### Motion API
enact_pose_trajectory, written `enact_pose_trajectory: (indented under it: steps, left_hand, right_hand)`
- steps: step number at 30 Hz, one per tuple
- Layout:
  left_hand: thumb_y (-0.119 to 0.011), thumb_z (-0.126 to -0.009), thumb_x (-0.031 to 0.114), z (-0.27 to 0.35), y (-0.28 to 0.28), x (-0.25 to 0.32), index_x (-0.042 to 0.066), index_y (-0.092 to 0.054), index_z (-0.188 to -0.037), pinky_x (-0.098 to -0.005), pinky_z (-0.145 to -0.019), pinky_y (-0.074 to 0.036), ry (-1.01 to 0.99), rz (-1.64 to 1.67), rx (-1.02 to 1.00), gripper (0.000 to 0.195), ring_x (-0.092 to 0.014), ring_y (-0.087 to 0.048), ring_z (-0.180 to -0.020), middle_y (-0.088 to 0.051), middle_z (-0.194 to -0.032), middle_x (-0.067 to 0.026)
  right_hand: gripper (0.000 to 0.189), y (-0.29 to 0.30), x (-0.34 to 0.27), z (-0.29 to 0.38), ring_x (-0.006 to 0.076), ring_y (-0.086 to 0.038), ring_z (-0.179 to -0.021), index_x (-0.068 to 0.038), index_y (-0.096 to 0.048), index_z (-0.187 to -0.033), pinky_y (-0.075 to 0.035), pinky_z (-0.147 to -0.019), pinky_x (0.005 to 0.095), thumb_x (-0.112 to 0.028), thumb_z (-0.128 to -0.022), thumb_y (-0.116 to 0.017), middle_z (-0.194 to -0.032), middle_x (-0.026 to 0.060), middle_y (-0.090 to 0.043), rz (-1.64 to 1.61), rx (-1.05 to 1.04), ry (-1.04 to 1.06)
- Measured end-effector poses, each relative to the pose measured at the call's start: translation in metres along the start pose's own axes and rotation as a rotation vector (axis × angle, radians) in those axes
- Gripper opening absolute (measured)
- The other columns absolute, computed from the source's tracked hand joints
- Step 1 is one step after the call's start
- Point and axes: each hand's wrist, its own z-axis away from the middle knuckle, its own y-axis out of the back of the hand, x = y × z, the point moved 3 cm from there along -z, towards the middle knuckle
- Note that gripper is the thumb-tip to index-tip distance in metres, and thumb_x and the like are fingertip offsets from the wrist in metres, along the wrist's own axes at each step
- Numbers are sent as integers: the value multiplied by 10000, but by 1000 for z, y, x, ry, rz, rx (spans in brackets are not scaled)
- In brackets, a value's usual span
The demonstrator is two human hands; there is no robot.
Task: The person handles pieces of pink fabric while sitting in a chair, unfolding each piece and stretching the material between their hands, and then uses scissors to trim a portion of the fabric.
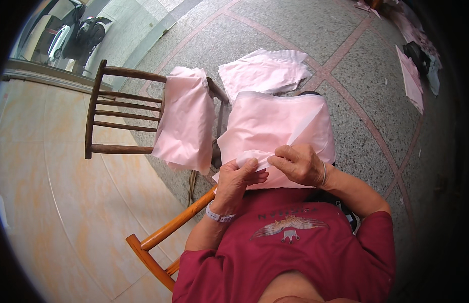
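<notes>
Pink fabric (264, 117) with a whitish edge lies spread over my lap. My left hand (240, 180) pinches a gathered part of it between thumb and fingers. Close beside it, my right hand (297, 164) grips the same gathered part with thumb and forefinger, and a pale fold runs up and to the right from there. More pink fabric pieces (187, 117) are draped in a pile over the seat of a dark wooden chair (124, 149), to the left of my lap. Whether the held part is one layer or several, I cannot tell.
Another pile of pale pink fabric (264, 72) lies on the speckled floor beyond my knees. An orange-brown wooden chair part (177, 219) stands at my left side. Further pink pieces (410, 81) and a black object (416, 57) are at the far right. A glass door is at upper left.
</notes>
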Motion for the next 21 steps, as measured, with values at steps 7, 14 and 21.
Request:
enact_pose_trajectory:
  steps: [7, 14, 21]
  left_hand:
    - [-709, -924, 243, 1, -4, -2, -23, -649, -1104, -321, -719, -613, 26, 66, -15, 327, -213, -726, -804, -721, -968, -128]
    - [-713, -918, 221, -2, -7, -4, -35, -635, -1113, -322, -709, -623, 15, 46, -29, 331, -203, -723, -808, -716, -964, -117]
    - [-689, -935, 217, 0, -5, -4, -41, -628, -1145, -316, -720, -621, 17, 76, -62, 339, -202, -724, -827, -716, -989, -124]
  right_hand:
    - [266, -2, 0, -1, 180, -580, -566, -16, -676, -969, -459, -450, 301, -13, -704, -672, -857, 65, -588, -23, 24, -2]
    - [257, -4, -2, 0, 180, -579, -559, -15, -675, -955, -459, -450, 300, -10, -699, -666, -847, 69, -588, -20, 21, 16]
    - [269, -5, 0, 3, 184, -582, -565, -15, -673, -966, -462, -458, 302, -7, -697, -665, -847, 70, -587, -42, 7, -12]
